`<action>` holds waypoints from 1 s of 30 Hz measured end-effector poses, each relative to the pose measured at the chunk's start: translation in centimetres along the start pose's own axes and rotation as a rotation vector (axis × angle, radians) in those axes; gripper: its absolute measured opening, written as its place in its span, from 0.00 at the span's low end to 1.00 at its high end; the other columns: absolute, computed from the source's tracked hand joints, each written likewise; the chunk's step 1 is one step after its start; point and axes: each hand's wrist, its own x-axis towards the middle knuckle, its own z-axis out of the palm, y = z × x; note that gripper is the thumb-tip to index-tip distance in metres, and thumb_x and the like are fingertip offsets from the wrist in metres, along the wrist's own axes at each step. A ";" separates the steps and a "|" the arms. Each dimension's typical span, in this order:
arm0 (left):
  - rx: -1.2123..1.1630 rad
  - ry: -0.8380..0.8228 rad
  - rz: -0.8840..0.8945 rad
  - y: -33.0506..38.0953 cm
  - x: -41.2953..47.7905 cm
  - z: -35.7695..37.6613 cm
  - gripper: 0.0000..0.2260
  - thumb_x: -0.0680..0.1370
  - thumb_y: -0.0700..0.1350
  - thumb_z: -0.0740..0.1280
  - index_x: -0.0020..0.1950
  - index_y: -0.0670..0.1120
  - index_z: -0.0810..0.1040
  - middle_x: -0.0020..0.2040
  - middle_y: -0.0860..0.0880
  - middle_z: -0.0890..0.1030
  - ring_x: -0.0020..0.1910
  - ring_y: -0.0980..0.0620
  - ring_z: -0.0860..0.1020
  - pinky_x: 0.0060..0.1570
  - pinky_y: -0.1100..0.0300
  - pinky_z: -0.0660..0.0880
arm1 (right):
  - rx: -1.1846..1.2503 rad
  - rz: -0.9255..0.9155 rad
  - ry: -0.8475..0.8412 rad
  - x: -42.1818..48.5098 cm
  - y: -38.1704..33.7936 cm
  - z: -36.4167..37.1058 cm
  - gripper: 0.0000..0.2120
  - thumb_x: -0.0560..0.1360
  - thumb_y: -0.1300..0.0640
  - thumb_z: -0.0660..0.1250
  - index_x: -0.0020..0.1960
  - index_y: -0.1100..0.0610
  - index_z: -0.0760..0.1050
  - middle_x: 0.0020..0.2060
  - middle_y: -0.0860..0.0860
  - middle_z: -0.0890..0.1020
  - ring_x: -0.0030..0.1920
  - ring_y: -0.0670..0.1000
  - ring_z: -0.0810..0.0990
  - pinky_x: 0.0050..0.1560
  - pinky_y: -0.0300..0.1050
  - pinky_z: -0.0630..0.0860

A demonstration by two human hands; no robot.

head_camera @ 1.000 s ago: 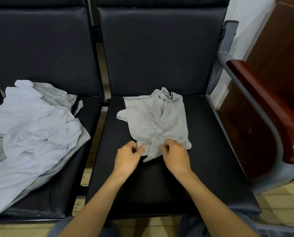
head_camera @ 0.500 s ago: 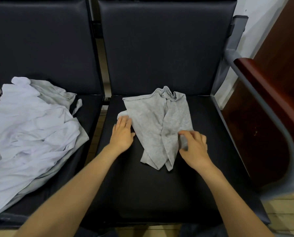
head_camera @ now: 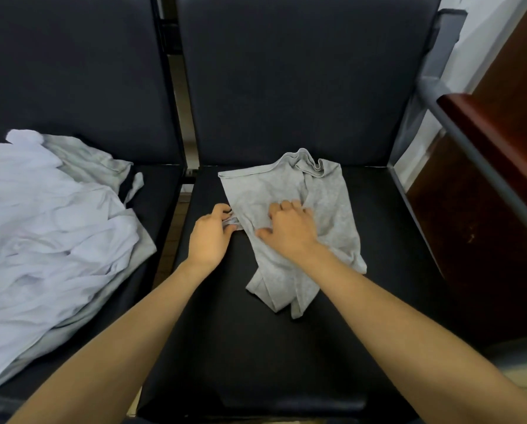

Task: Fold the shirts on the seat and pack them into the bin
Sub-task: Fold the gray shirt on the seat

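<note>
Grey shirt (head_camera: pixel 332 203), likely soft and light: your left hand (head_camera: pixel 208 240) pinches its edge, right hand (head_camera: pixel 289 231) presses it flat, fingers spread (lift by hems).

I find no text, label, brand, number or sign that I can read from my feed. The grey shirt (head_camera: pixel 332 194) on the right seat (head_camera: pixel 256 347), the white shirts (head_camera: pixel 57 224) heaped on the left seat and the wooden armrest (head_camera: pixel 485 142) at far right all show plain surfaces.
</note>
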 end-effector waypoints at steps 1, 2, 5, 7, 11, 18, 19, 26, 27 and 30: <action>0.014 0.031 0.027 -0.2 -0.1 -0.2 0.15 0.75 0.41 0.70 0.60 0.41 0.75 0.52 0.43 0.82 0.50 0.43 0.80 0.50 0.49 0.76 | -0.094 -0.046 0.021 0.3 -0.8 0.3 0.24 0.76 0.41 0.62 0.64 0.57 0.69 0.60 0.55 0.74 0.62 0.56 0.69 0.60 0.50 0.64; 0.036 0.058 0.051 -0.3 -0.2 -0.4 0.13 0.75 0.42 0.71 0.57 0.41 0.77 0.48 0.44 0.84 0.47 0.43 0.81 0.50 0.49 0.76 | -0.163 -0.082 0.094 0.5 -1.5 0.5 0.24 0.74 0.40 0.63 0.61 0.56 0.71 0.57 0.55 0.75 0.60 0.56 0.70 0.58 0.50 0.63; 0.144 0.099 0.118 -0.7 -0.6 -0.6 0.09 0.73 0.45 0.72 0.52 0.44 0.81 0.43 0.47 0.84 0.42 0.45 0.81 0.54 0.50 0.73 | -0.228 -0.116 0.208 0.6 -3.3 0.8 0.25 0.68 0.37 0.69 0.53 0.57 0.78 0.51 0.55 0.77 0.56 0.57 0.72 0.56 0.52 0.59; 0.182 0.078 0.109 -0.8 -1.0 -0.9 0.08 0.74 0.47 0.71 0.52 0.48 0.82 0.43 0.49 0.84 0.45 0.47 0.80 0.56 0.51 0.67 | -0.267 -0.157 0.075 0.4 -3.8 1.5 0.20 0.76 0.44 0.63 0.59 0.58 0.77 0.58 0.56 0.73 0.63 0.58 0.65 0.62 0.55 0.52; 0.228 0.005 0.065 -0.8 -1.8 -2.0 0.10 0.78 0.49 0.66 0.57 0.52 0.81 0.47 0.50 0.83 0.53 0.48 0.76 0.58 0.54 0.60 | -0.132 -0.090 0.054 0.4 -3.9 1.0 0.14 0.78 0.55 0.58 0.58 0.56 0.77 0.56 0.53 0.76 0.62 0.55 0.66 0.60 0.52 0.56; 0.441 -0.551 0.161 2.3 -5.0 -4.8 0.11 0.81 0.45 0.57 0.56 0.57 0.76 0.50 0.51 0.74 0.57 0.49 0.73 0.60 0.53 0.55 | 0.775 0.334 0.107 6.6 -3.2 -4.2 0.07 0.79 0.56 0.61 0.45 0.57 0.75 0.39 0.50 0.76 0.44 0.51 0.74 0.41 0.37 0.64; 0.464 -0.614 0.203 2.9 -6.1 -5.5 0.09 0.80 0.44 0.57 0.48 0.55 0.75 0.47 0.51 0.74 0.54 0.50 0.73 0.58 0.53 0.55 | 0.864 0.351 0.111 7.5 -3.2 -4.8 0.06 0.79 0.57 0.62 0.50 0.57 0.76 0.43 0.52 0.78 0.47 0.51 0.75 0.45 0.37 0.67; 0.228 -0.584 0.093 4.3 -11.0 -8.7 0.14 0.81 0.50 0.58 0.50 0.47 0.82 0.47 0.48 0.79 0.50 0.49 0.76 0.54 0.56 0.67 | 0.794 0.236 -0.156 2.8 -2.5 -5.6 0.26 0.80 0.60 0.59 0.76 0.55 0.56 0.69 0.57 0.69 0.67 0.56 0.70 0.61 0.45 0.69; 0.200 -0.405 0.048 3.9 -10.7 -8.8 0.12 0.81 0.47 0.59 0.52 0.46 0.82 0.48 0.46 0.78 0.51 0.46 0.77 0.53 0.53 0.70 | 0.703 0.214 -0.118 1.2 -2.0 -5.4 0.22 0.80 0.60 0.59 0.73 0.55 0.62 0.68 0.56 0.70 0.66 0.56 0.71 0.59 0.44 0.69; 0.190 -0.375 -0.068 3.8 -11.2 -8.1 0.15 0.79 0.53 0.61 0.50 0.45 0.81 0.49 0.45 0.78 0.53 0.44 0.76 0.53 0.52 0.72 | 0.451 0.156 -0.082 -3.9 0.0 -3.8 0.13 0.79 0.60 0.58 0.61 0.57 0.76 0.62 0.54 0.75 0.62 0.56 0.74 0.59 0.47 0.71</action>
